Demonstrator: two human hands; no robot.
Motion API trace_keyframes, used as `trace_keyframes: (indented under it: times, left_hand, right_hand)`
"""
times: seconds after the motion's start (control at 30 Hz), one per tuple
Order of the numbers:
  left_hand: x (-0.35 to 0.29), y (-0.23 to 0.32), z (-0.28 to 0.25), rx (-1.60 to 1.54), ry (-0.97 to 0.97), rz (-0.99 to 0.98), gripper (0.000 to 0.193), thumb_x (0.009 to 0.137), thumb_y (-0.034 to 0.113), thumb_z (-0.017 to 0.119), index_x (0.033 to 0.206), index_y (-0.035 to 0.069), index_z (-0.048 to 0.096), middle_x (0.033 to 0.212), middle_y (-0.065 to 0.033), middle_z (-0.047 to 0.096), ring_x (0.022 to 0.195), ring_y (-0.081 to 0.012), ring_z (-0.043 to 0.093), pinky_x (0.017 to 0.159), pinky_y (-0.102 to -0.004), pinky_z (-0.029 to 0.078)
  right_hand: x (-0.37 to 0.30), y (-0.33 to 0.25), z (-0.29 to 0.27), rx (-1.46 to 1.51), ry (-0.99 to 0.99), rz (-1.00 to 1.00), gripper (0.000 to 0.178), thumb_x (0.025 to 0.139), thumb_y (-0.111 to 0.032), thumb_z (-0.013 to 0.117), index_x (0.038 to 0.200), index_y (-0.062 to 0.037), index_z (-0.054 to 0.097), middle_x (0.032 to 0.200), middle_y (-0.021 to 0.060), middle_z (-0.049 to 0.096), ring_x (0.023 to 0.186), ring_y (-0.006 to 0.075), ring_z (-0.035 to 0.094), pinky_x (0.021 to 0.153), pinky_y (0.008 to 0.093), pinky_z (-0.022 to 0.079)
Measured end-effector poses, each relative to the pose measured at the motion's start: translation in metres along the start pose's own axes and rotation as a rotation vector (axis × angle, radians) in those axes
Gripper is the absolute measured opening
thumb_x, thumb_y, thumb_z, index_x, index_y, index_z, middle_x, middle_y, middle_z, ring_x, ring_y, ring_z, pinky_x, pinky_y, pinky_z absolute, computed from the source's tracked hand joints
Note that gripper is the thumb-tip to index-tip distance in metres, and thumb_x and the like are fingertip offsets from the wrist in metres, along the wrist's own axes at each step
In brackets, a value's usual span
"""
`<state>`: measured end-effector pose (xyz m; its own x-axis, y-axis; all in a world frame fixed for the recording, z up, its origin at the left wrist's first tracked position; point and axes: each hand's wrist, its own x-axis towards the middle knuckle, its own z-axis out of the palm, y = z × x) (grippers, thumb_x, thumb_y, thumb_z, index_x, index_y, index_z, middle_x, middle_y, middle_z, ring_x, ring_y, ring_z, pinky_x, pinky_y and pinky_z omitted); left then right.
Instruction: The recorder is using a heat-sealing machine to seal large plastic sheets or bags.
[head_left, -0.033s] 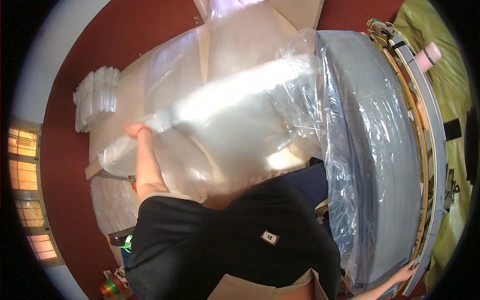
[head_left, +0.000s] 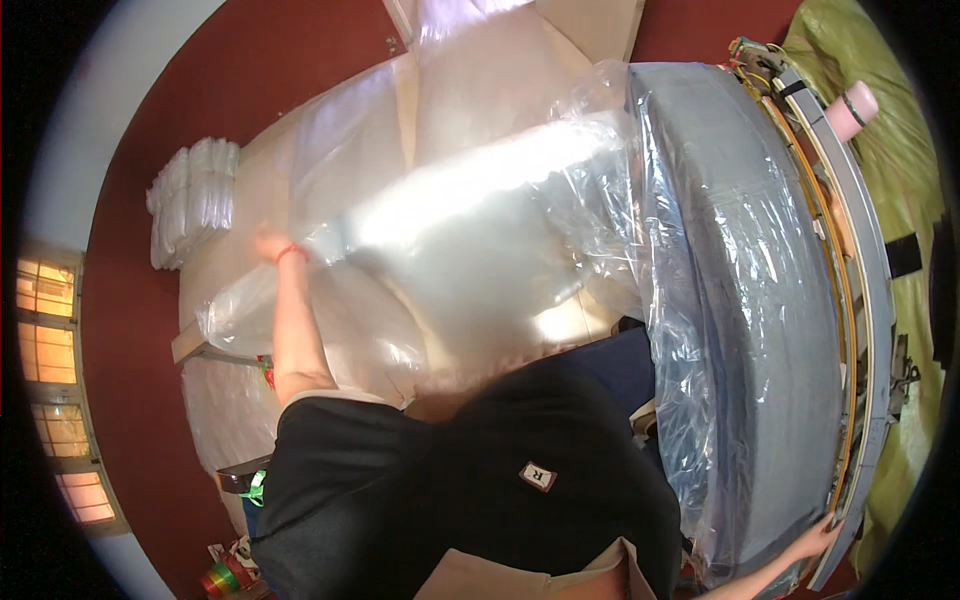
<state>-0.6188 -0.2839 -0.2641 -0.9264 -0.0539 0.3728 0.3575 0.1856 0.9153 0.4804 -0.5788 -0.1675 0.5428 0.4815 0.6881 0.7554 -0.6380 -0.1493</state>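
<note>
My left arm, with a thin red band at the wrist, reaches out over thin clear plastic film [head_left: 360, 310]. At its end my left hand [head_left: 272, 243] is over the film's left part, smeared by motion, so its fingers cannot be made out. Far off at the lower right, my right hand [head_left: 818, 540] has its fingers closed at the near end of a long grey bar [head_left: 872, 300]. Between the hands, the film stretches toward a grey padded surface [head_left: 770, 280] wrapped in crinkled clear plastic. Strong glare whitens the middle of the film.
A stack of folded clear plastic bags [head_left: 195, 200] lies at the far left. Beyond the bar are a pink bottle [head_left: 852, 112] and yellow-green sheeting [head_left: 905, 450]. Wires and metal parts [head_left: 755, 58] sit at the bar's far end. A multicoloured roll [head_left: 220, 578] is at lower left.
My left hand has shifted slightly away from me over the film. My right hand stays at the bar, moved only a little.
</note>
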Motion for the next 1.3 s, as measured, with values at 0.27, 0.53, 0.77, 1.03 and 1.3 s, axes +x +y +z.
trace_keyframes:
  times: [0.27,0.53,0.77,1.03,1.3]
  left_hand:
    - [-0.298,0.354,0.004,-0.603,-1.726,0.257,0.024,0.08,0.01,0.053,0.102,0.004,0.059,0.09,-0.0031,0.06,0.077,-0.0101,0.056,0.069,-0.0233,0.045]
    - [-0.459,0.439,-0.071,-1.318,-1.646,1.355,0.04,0.071,0.002,0.053,0.111,0.0,0.049,0.099,-0.0123,0.052,0.089,-0.0276,0.052,0.073,-0.0325,0.046]
    - [-0.446,0.491,0.055,-1.005,-0.881,1.56,0.026,0.061,-0.008,0.051,0.08,0.007,0.061,0.08,-0.009,0.056,0.08,-0.0255,0.054,0.069,-0.0347,0.045]
    - [-0.483,0.492,0.074,-0.965,-1.502,1.097,0.012,0.079,0.008,0.054,0.086,0.001,0.061,0.093,-0.0067,0.057,0.094,-0.0185,0.052,0.086,-0.0289,0.038]
    - [-0.587,0.473,-0.021,-0.921,-2.229,-0.178,0.015,0.085,0.019,0.052,0.096,0.009,0.053,0.077,0.0022,0.053,0.049,-0.0013,0.036,0.04,-0.0165,0.028]
  right_hand:
    - [0.005,-0.301,-0.026,0.825,-0.484,-0.06,0.028,0.085,-0.008,0.05,0.112,-0.0015,0.053,0.108,0.0077,0.055,0.099,0.0157,0.051,0.086,0.0277,0.039]
    - [-0.031,-0.458,-0.07,1.91,-0.95,0.236,0.062,0.072,-0.013,0.062,0.124,0.0006,0.03,0.1,0.0092,0.052,0.086,0.0138,0.053,0.062,0.0213,0.043]
    - [-0.072,-0.378,-0.1,1.275,-1.204,-0.172,0.018,0.068,-0.004,0.06,0.086,-0.003,0.057,0.054,0.0004,0.049,0.048,0.0073,0.049,0.045,0.022,0.036]
    - [-0.106,-0.064,-0.195,0.232,-0.194,0.472,0.013,0.072,-0.003,0.055,0.082,0.0011,0.061,0.071,0.0052,0.06,0.07,0.0092,0.054,0.065,0.0251,0.043]
    - [-0.089,-0.003,-0.259,1.112,0.797,0.754,0.01,0.088,-0.02,0.046,0.087,-0.0122,0.052,0.068,-0.0045,0.042,0.056,0.0064,0.037,0.051,0.019,0.032]
